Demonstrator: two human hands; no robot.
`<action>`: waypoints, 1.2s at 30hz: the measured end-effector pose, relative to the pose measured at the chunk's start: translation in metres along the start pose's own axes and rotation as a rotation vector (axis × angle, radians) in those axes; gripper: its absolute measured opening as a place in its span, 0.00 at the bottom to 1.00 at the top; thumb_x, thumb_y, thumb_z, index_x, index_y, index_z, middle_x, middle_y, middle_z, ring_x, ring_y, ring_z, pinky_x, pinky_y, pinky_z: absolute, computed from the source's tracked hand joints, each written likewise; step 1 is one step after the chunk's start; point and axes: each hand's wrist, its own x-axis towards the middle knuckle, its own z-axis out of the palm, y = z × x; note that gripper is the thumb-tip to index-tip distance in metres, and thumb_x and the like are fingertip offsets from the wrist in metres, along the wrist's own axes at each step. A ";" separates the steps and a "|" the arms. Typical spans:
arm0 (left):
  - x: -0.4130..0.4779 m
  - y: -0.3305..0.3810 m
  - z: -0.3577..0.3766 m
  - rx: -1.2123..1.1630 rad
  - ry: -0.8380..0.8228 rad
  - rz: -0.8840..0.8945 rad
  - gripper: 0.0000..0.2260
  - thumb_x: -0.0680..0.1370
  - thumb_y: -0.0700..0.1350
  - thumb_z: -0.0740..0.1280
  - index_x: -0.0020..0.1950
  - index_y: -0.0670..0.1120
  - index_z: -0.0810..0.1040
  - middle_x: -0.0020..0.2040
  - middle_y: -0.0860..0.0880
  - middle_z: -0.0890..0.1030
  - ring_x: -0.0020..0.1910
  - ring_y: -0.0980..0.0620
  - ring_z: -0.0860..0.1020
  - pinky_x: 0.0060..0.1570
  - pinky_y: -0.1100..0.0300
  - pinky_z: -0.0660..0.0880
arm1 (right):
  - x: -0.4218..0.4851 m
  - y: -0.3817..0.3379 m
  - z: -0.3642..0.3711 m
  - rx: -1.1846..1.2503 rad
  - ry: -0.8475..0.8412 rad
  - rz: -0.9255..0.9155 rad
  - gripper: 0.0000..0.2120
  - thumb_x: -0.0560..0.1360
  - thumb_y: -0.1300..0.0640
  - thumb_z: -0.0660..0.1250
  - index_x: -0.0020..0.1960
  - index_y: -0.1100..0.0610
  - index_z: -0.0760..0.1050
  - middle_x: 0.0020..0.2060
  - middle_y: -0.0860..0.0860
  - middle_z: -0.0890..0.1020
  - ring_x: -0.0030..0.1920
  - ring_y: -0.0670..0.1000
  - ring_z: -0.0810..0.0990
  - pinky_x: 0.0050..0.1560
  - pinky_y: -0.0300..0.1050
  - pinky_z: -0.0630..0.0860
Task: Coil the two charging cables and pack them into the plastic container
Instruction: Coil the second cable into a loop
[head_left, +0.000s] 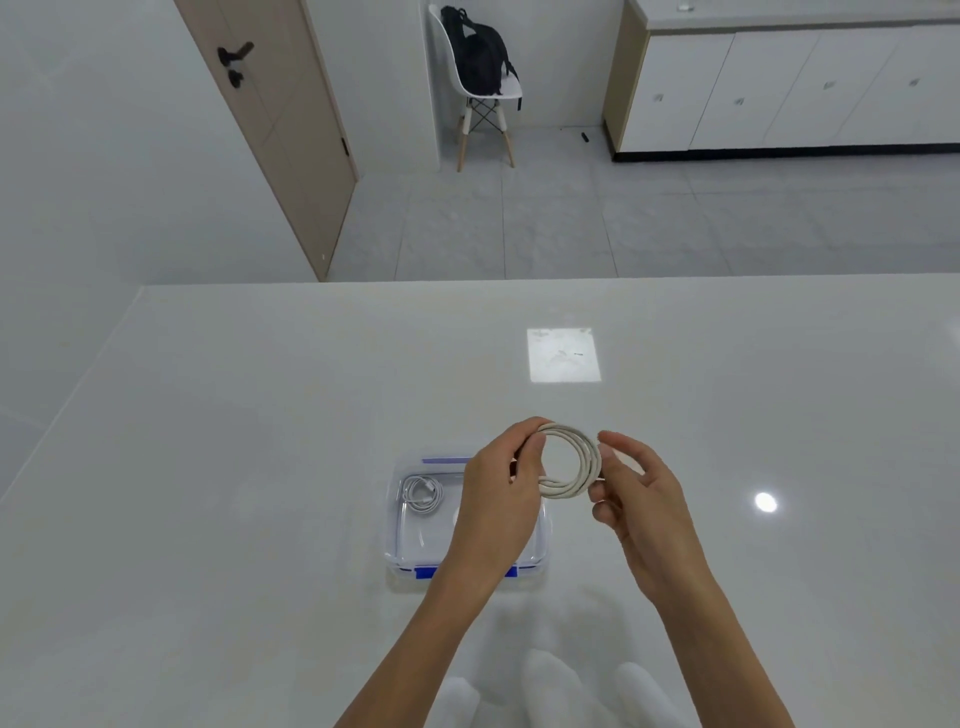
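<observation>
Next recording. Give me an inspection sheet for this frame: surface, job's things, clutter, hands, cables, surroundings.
Surface: glossy white table, with light reflections on it.
Job's things: clear plastic container with blue clips, no lid on it; first cable lies coiled in its far-left corner.
Clutter: nothing seen.
Hands: left hand grips the left side of the second cable; right hand pinches its right side.
Cables: second cable is coiled, held above the container's far-right corner, not yet packed.
Surroundings: door, chair carrying a black backpack, white cabinets, tiled floor.
</observation>
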 end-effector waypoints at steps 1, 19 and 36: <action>0.000 0.000 0.000 -0.005 0.009 0.014 0.15 0.83 0.45 0.60 0.47 0.67 0.74 0.43 0.71 0.79 0.47 0.62 0.79 0.43 0.66 0.77 | 0.002 -0.002 -0.002 -0.021 -0.019 0.022 0.08 0.81 0.57 0.64 0.58 0.55 0.78 0.30 0.52 0.79 0.30 0.48 0.74 0.34 0.40 0.75; 0.001 -0.012 0.002 0.183 0.106 0.076 0.11 0.82 0.44 0.62 0.62 0.52 0.80 0.49 0.58 0.80 0.46 0.63 0.79 0.46 0.78 0.72 | -0.005 -0.012 -0.001 0.073 -0.446 0.076 0.15 0.80 0.59 0.62 0.65 0.54 0.78 0.58 0.54 0.84 0.57 0.52 0.82 0.58 0.46 0.74; 0.003 -0.007 0.001 0.024 0.184 0.041 0.09 0.82 0.46 0.61 0.54 0.61 0.77 0.48 0.67 0.79 0.50 0.60 0.80 0.47 0.75 0.74 | -0.010 0.001 0.021 0.245 -0.093 0.000 0.12 0.81 0.57 0.62 0.61 0.48 0.79 0.39 0.52 0.82 0.33 0.46 0.76 0.33 0.37 0.76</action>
